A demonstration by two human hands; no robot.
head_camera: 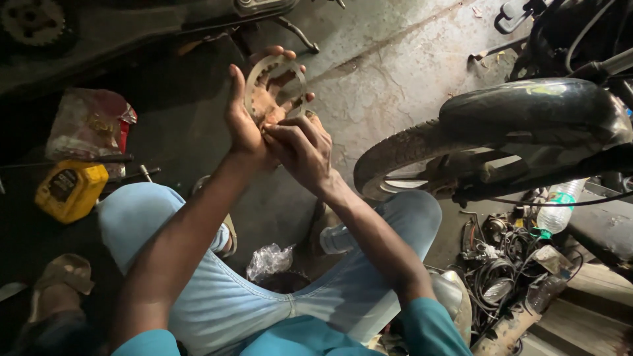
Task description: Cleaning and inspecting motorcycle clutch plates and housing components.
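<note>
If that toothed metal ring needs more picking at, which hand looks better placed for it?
Probably the right hand: its fingertips already pinch at the lower edge of the toothed ring, while the left hand is spread behind the ring, propping it up, so it seems busy holding.

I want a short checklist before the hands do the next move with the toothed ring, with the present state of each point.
1. Left hand holds the toothed ring at its lower edge: ok.
2. Right hand touches the ring's lower part, fingers curled: ok.
3. Ring teeth undamaged: cannot tell, too dim.
4. Ring kept apart from the motorcycle wheel: ok.
5. Yellow oil can stands near the left knee, apart from both hands: ok.
6. Tool in either hand: cannot tell.
</note>
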